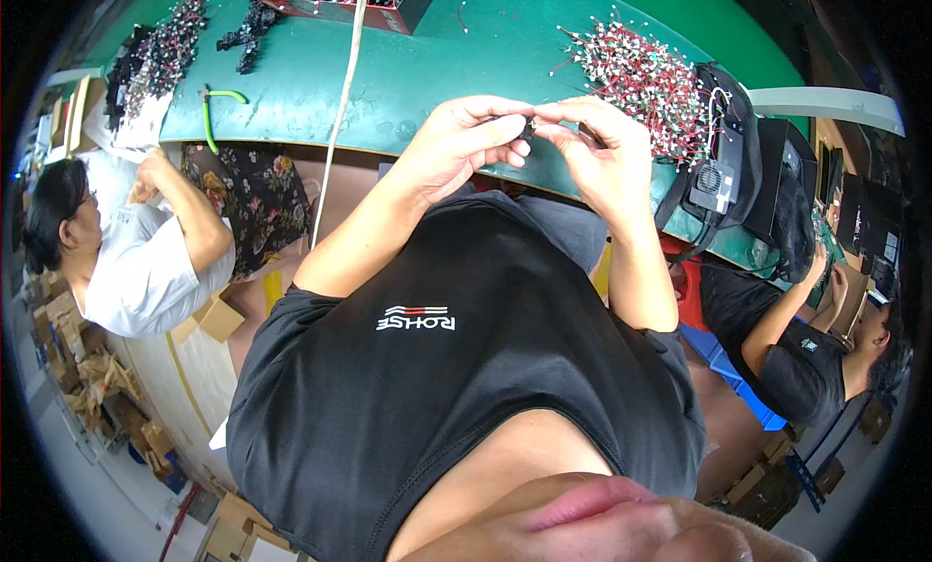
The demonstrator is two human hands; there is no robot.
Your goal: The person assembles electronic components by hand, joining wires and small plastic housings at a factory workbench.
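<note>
Close in front of me, above the near edge of the green table, my two hands meet at the fingertips. My left hand is closed in a pinch on a small black part, too small to name further. From the other side my right hand is also pinched at the same part; its fingers hide what exactly they grip. Just beyond my right hand lies a heap of short red and black wires with white connectors.
A red box of similar wired parts stands at the far edge, near black parts. Green-handled pliers lie left. A pale cord crosses the table. A black bag sits right. Co-workers work on both sides.
</note>
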